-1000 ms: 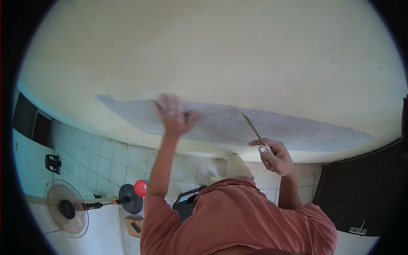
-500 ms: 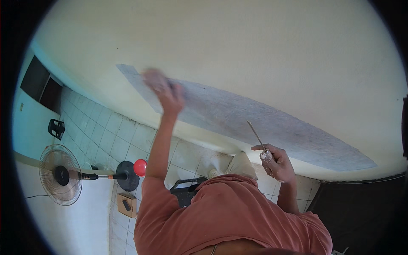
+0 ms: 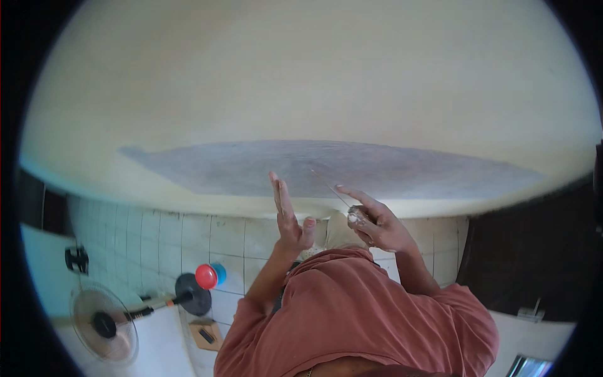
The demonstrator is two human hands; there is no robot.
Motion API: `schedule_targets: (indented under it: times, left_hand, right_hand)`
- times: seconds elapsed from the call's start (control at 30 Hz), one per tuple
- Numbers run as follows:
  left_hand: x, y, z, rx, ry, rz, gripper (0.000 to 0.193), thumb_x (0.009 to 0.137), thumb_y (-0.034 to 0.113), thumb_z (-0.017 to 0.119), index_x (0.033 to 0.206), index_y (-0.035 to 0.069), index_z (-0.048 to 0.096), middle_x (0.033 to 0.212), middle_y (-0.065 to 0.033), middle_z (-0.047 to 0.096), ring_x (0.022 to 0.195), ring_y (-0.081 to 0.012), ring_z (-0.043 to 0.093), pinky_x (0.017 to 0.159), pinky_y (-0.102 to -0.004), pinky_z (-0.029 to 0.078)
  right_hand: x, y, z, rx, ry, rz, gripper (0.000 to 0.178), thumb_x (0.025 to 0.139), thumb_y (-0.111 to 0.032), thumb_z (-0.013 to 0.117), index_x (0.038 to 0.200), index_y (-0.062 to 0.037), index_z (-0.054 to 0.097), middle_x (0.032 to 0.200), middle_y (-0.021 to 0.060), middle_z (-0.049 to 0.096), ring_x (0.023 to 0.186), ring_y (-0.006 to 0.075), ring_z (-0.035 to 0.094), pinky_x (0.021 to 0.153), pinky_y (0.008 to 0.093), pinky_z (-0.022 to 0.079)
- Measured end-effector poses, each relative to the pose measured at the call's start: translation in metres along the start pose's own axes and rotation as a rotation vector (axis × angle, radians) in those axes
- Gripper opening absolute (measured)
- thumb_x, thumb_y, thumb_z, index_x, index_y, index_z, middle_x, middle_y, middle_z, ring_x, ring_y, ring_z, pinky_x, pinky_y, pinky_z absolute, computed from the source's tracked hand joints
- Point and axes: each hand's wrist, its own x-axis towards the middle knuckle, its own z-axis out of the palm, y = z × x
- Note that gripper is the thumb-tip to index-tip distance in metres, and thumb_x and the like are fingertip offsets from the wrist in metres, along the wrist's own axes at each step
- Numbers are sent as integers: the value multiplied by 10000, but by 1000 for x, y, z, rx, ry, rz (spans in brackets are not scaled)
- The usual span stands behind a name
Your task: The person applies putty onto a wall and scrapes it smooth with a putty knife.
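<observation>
My left hand (image 3: 290, 223) is held up before the wall with its fingers stretched out and thumb apart, holding nothing. White dust coats its fingers. My right hand (image 3: 384, 227) grips a putty knife (image 3: 355, 217) by its white-smeared handle, with the index finger pointing outward. The thin blade is seen edge-on and slants up and left toward the wall; whether its tip touches cannot be told. Behind both hands, a long bluish-grey patch (image 3: 220, 166) crosses the cream wall (image 3: 301, 81).
A standing fan (image 3: 103, 323) is at the lower left, its round base near a red-and-blue container (image 3: 206, 276) and a cardboard box (image 3: 215, 332). Farther left is a small black stool (image 3: 76, 259). Pale tiles (image 3: 229, 251) cover the floor. A dark panel (image 3: 515, 251) stands at right.
My left hand, blurred over the patch's left part before, has come down and right, away from the wall. My view has turned, so the patch lies more level. The right hand keeps the putty knife.
</observation>
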Motion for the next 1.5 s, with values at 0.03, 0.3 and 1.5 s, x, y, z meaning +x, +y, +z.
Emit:
schedule_targets:
  times: [0.03, 0.3, 1.5]
  left_hand:
    - [3, 10, 5, 14, -51, 5, 736, 876, 428, 427, 1349, -70, 162, 1403, -289, 111, 1298, -464, 100, 1038, -535, 134]
    - [24, 43, 59, -95, -317, 72, 732, 888, 416, 409, 1355, -73, 130, 1405, -296, 87, 1302, -466, 72, 1040, -518, 129]
    - [48, 118, 219, -933, 399, -928, 335, 910, 372, 446, 960, 47, 511, 779, -99, 619, 642, -151, 594, 704, -331, 512]
  right_hand:
    - [-3, 1, -2, 7, -53, 16, 445, 895, -108, 445, 1332, -124, 363, 563, -53, 380, 443, 30, 314, 397, 183, 249]
    - [-35, -13, -26, 233, 199, 119, 421, 923, -243, 445, 1309, -89, 380, 578, -23, 438, 424, 34, 342, 368, 192, 273]
    - [-73, 34, -169, 534, -157, 76, 406, 899, -203, 439, 1285, -104, 364, 650, -2, 396, 500, 53, 336, 405, 175, 247]
